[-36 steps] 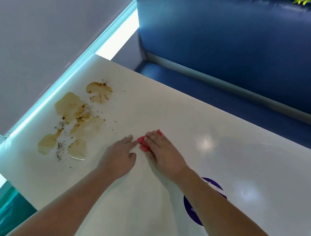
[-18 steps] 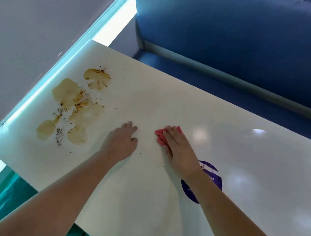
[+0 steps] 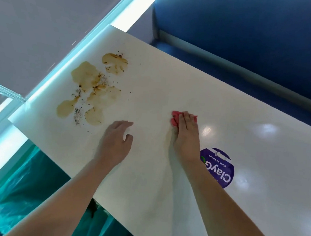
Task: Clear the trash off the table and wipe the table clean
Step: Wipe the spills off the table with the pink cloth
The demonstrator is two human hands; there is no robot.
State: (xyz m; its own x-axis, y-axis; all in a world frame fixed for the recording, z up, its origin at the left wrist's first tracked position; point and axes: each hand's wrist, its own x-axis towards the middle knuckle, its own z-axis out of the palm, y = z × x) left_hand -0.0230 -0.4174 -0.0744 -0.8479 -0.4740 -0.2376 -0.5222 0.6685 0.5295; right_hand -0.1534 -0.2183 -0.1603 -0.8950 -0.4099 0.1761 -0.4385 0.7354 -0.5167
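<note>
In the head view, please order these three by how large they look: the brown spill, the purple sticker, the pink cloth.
1. brown spill: its puddles together spread widest.
2. purple sticker: part of it is hidden.
3. pink cloth: smallest as seen, but the right hand covers much of it, so its full size is unsure.

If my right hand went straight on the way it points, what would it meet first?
Likely nothing: beyond the right hand and its crumpled pink cloth lies bare white tabletop to the far edge; the brown spill sits off left.
</note>
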